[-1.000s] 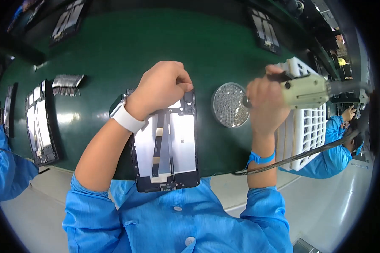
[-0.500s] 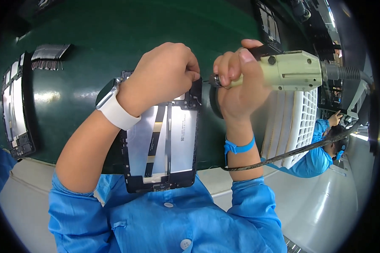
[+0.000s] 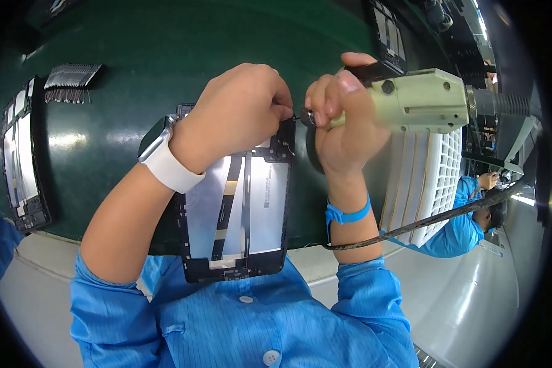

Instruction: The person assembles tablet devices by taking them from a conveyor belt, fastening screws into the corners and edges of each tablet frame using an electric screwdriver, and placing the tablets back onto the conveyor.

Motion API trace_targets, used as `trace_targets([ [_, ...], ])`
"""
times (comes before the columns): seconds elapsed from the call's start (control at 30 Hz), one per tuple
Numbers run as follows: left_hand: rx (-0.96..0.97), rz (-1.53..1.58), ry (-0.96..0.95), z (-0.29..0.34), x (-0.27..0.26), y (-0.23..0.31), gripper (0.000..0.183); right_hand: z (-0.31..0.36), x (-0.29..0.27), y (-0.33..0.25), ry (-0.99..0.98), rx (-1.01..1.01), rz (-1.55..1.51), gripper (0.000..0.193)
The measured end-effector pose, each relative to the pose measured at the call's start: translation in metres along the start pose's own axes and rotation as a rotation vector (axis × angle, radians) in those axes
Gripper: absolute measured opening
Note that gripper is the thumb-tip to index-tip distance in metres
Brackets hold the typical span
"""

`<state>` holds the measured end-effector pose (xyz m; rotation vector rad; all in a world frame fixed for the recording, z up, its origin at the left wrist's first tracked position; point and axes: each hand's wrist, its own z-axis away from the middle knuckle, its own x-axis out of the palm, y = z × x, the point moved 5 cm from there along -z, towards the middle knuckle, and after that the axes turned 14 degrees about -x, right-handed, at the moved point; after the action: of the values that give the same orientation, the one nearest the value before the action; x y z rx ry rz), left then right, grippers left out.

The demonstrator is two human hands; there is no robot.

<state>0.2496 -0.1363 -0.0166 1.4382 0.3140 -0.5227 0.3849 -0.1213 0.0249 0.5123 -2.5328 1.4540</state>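
Note:
In front of me lies an opened tablet (image 3: pixel 267 211), with silvery battery panels and dark ribbon cables inside a black frame. My left hand (image 3: pixel 245 110) rests over its far end, thumb and finger pinched at the far right corner. What that pinch holds, if anything, is hidden. A pale green electric screwdriver (image 3: pixel 426 101) is gripped in my right hand (image 3: pixel 352 132), tilted nearly level. Its tip points left and reaches close to my left fingertips; whether it touches a screw cannot be seen.
Another opened tablet (image 3: pixel 21 153) lies at the far left, beside a bundle of small cable strips (image 3: pixel 73 76). A white grid tray (image 3: pixel 438 190) stands to the right, with the screwdriver's cord (image 3: pixel 423 224) crossing before it. A co-worker's blue sleeve (image 3: pixel 457 236) shows beyond.
My right hand has brought the screwdriver slightly left, nearer to my left fingertips. The left hand keeps its pinch almost unmoved, and the tablet has shifted a touch toward me.

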Motion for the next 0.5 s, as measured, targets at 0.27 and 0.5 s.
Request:
trace_targets([
  [0.27, -0.011, -0.011, -0.003, 0.0004, -0.0010, 0.0001, 0.007, 0.0019, 0.0010, 0.0001, 0.019, 0.004, 0.024, 0.015],
  [0.5, -0.017, -0.011, -0.003, 0.0012, -0.0031, 0.0024, 0.008, 0.0018, 0.0030, 0.0035, -0.042, 0.010, -0.016, 0.010],
])
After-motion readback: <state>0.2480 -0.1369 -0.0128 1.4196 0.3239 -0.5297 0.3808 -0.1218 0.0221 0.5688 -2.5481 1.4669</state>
